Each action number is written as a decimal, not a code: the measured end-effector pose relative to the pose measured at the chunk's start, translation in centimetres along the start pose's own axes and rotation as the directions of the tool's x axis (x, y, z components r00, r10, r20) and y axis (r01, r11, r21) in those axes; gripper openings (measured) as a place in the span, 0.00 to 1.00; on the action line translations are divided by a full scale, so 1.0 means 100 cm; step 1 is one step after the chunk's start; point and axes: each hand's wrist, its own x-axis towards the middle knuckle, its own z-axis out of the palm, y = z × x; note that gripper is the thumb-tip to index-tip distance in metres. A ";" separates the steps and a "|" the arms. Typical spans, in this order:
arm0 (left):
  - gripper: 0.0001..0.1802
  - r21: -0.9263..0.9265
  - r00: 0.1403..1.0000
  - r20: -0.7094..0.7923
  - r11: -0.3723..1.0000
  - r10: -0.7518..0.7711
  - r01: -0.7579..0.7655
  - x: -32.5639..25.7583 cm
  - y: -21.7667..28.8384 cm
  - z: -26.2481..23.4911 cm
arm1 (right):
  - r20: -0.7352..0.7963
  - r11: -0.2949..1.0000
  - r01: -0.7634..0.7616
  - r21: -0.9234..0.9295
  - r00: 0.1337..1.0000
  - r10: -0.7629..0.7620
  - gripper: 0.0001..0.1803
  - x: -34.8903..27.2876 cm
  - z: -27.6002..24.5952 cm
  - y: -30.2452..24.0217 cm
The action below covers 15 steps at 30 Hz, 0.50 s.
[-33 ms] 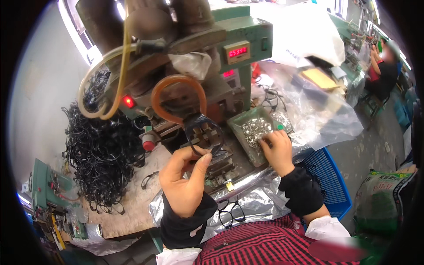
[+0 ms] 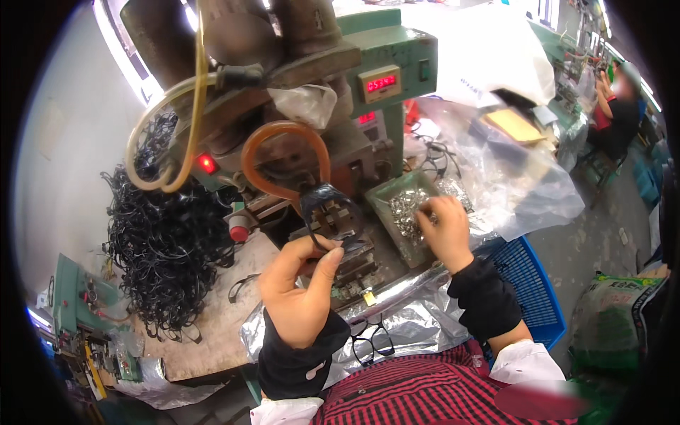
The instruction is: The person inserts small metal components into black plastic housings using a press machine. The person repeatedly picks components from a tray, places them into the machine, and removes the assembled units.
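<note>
My left hand (image 2: 301, 297) pinches a thin black band (image 2: 333, 209) between thumb and forefinger. It holds the band at the metal fixture (image 2: 350, 258) under the green press machine (image 2: 382, 78). My right hand (image 2: 446, 230) reaches into a green tray (image 2: 386, 191) of small shiny metal parts (image 2: 405, 207). Its fingertips curl down into the pile, and what they hold is hidden. Both wrists wear black sleeve covers.
A big heap of black bands (image 2: 166, 241) lies left of the machine. Silvery plastic sheeting (image 2: 411, 312) with a black frame-like piece (image 2: 372, 341) covers the bench front. A blue crate (image 2: 535, 290) stands on the right. Another person (image 2: 616, 106) sits far back right.
</note>
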 end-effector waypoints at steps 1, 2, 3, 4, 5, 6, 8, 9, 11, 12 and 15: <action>0.07 0.018 1.000 0.002 1.000 0.006 -0.006 -0.001 -0.002 -0.001 | -0.007 1.000 -0.010 0.024 1.000 0.010 0.07 0.014 0.001 -0.001; 0.07 0.037 1.000 0.004 0.999 0.011 -0.011 -0.002 -0.003 -0.002 | -0.014 0.999 -0.019 0.048 1.000 0.020 0.06 0.021 0.003 -0.002; 0.07 0.039 1.000 0.003 0.999 -0.011 0.011 -0.002 0.000 -0.002 | 0.022 0.998 -0.059 -0.031 0.998 0.060 0.06 0.020 0.007 -0.002; 0.07 0.044 1.000 0.014 0.999 -0.001 0.000 -0.001 -0.001 -0.001 | 0.039 0.999 0.041 -0.020 0.998 -0.040 0.06 0.017 0.009 -0.003; 0.07 0.051 1.000 0.025 0.999 0.009 -0.010 0.000 -0.001 0.000 | 0.055 0.990 0.141 -0.007 0.989 -0.140 0.06 0.012 0.012 -0.005; 0.07 0.058 0.999 0.034 0.998 0.019 -0.021 0.001 -0.002 0.000 | 0.070 0.971 0.240 0.009 0.968 -0.240 0.06 0.012 0.015 -0.007; 0.07 0.036 0.999 0.035 0.999 -0.007 0.006 0.001 -0.002 -0.003 | 0.194 0.938 0.346 -0.016 0.921 -0.337 0.10 0.016 0.025 -0.013; 0.07 0.051 0.999 0.033 0.999 -0.008 0.007 -0.001 -0.003 0.000 | 0.243 0.922 0.381 -0.074 0.903 -0.354 0.11 0.024 0.026 -0.007; 0.08 0.138 0.995 0.032 0.986 0.090 -0.093 -0.012 -0.001 -0.008 | 0.267 0.895 0.434 -0.103 0.879 -0.395 0.13 0.039 0.035 -0.007; 0.10 0.214 0.998 0.032 0.975 0.059 -0.065 -0.021 0.001 -0.007 | 0.235 0.892 0.442 -0.098 0.881 -0.411 0.13 0.042 0.038 0.004; 0.13 0.370 0.956 -0.054 0.895 0.290 -0.250 -0.056 -0.014 -0.024 | 0.029 0.968 0.211 0.135 0.976 -0.217 0.06 0.035 0.024 -0.002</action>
